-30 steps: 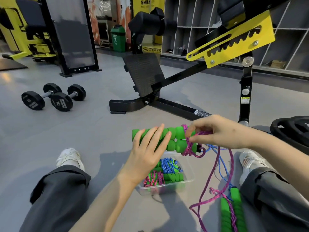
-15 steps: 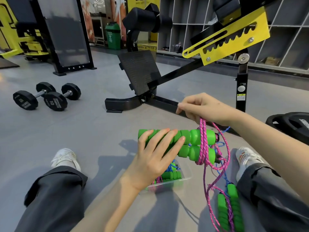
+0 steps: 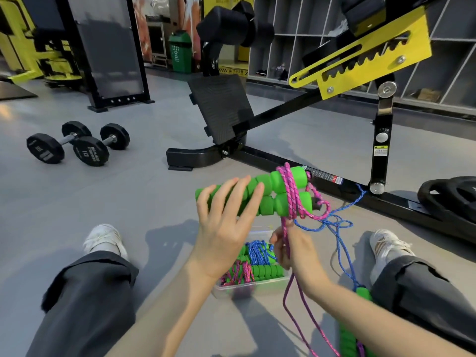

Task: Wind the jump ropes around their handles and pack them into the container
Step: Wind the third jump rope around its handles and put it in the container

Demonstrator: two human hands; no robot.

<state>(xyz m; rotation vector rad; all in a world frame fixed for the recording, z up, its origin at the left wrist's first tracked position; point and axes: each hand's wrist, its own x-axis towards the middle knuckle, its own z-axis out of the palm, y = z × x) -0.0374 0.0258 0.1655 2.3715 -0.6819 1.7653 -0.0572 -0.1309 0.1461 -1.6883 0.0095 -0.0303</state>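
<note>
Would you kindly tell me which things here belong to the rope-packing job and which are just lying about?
Job: left hand, green handles, pink rope, right hand, blue rope, clear container, wound ropes inside it.
Lying about: dumbbells, weight plates, bench, green bin.

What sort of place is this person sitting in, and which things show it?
Most likely a gym: black dumbbells lie on the floor, a black and yellow exercise bench stands ahead, and weight plates lie at right.
</note>
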